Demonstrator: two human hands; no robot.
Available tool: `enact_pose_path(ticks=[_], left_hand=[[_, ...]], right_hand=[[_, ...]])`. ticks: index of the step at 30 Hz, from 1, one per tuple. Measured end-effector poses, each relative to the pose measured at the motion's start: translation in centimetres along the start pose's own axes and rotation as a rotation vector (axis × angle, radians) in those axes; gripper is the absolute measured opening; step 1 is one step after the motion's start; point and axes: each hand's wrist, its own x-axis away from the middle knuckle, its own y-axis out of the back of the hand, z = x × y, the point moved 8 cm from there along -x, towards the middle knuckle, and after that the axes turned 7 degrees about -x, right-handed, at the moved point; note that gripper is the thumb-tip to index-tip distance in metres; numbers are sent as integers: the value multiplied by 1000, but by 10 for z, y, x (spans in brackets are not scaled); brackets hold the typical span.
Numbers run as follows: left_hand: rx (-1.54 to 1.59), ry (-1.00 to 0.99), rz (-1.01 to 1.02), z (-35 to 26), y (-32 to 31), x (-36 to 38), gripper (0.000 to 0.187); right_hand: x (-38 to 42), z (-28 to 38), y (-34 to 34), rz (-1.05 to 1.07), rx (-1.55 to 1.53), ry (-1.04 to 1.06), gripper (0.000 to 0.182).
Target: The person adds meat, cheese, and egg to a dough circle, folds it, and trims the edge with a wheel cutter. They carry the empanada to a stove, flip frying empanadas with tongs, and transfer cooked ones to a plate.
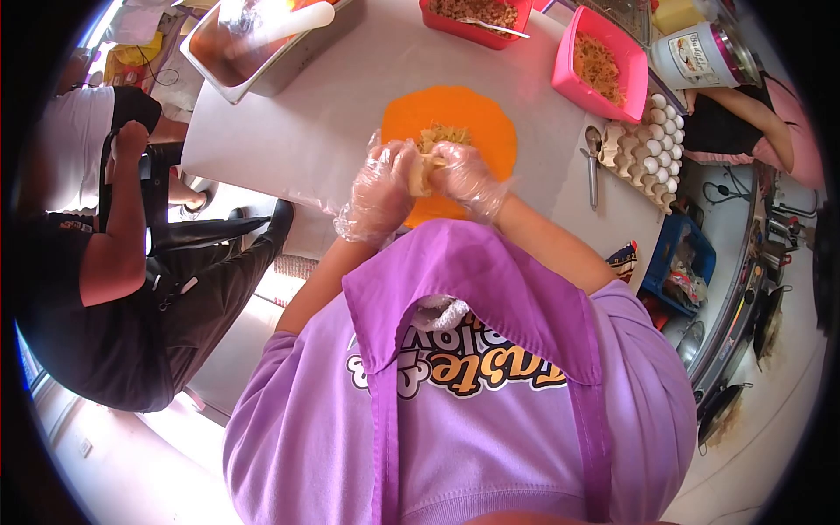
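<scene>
1. Left hand [381, 188], in a clear plastic glove, has its fingers curled closed, gripping the pale wrapper [423, 178] from its side.
2. Right hand [465, 179], gloved the same way, bends its fingers onto the opposite side of the pale wrapper, so both hands hold 1 piece between them.
3. From where I stand, the pale wrapper sits over the orange round mat [499, 140], with shredded filling [444, 137] showing just beyond the fingers. Whether it touches the mat, I cannot tell.
4. The mat lies flat on the pale table [289, 149].
5. Toward the far right stands a pink container [569, 77] of shredded food, and beside it an egg carton [623, 149] bearing white eggs [654, 147].
6. Near the carton lies a metal utensil [592, 184].
7. At the far edge are a red container [444, 26] with brown food and a white spoon [494, 28], and a metal pan [271, 85] at the left.
8. 2 people are at the left: 1 in a white top [74, 153], 1 in a black shirt [74, 289].
</scene>
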Motion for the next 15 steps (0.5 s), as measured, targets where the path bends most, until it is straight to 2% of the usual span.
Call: enact_pose_path(ticks=[2,4,7,9,11,15], left_hand=[[-24,35,-32,9,2,2,36],[-48,72,-65,21,8,3,32],[-61,162,-93,40,17,7,37],[-18,285,-79,55,17,11,42],[-22,293,-80,58,19,10,45],[-4,298,-107,56,24,7,45]], right_hand=[[-7,-8,16,-20,29,-50,20],[-9,-11,39,-43,-285,-79,21],[-17,-4,69,-145,-334,-21,23],[-20,-8,75,-185,-226,-30,27],[-26,-6,71,-177,10,130,32],[-27,8,46,-48,247,206,27]])
